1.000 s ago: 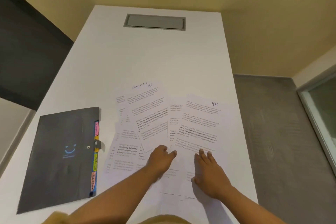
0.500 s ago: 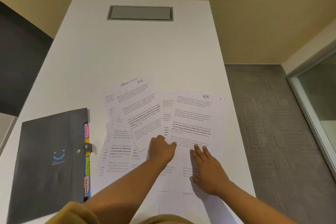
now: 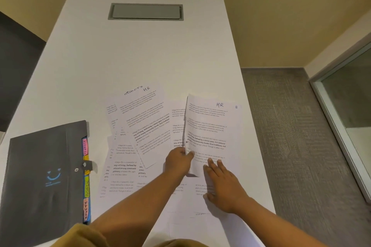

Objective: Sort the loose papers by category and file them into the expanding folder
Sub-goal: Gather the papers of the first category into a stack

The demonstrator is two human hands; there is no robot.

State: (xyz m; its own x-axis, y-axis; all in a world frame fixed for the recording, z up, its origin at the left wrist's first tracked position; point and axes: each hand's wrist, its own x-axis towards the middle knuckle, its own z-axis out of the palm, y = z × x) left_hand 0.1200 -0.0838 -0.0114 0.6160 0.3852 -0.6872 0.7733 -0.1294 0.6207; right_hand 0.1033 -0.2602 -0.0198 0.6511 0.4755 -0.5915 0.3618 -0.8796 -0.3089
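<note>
Left hand (image 3: 178, 161) has just pinched the HR sheet's (image 3: 208, 126) left edge, peeling it up at three o'clock from the closed expanding folder (image 3: 44, 176); right hand (image 3: 222, 184) flat, open, pinning pages beneath. Sorting begins.

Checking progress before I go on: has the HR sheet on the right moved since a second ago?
Yes. The HR sheet has its left edge lifted off the table, pinched by the left hand; the neighbouring papers lie flat.

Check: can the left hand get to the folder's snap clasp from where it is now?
Probably yes. The left hand is pinching the HR sheet, so it would have to let go first. Only flat papers lie between it and the clasp, and the folder lies closed, nothing on it.
</note>
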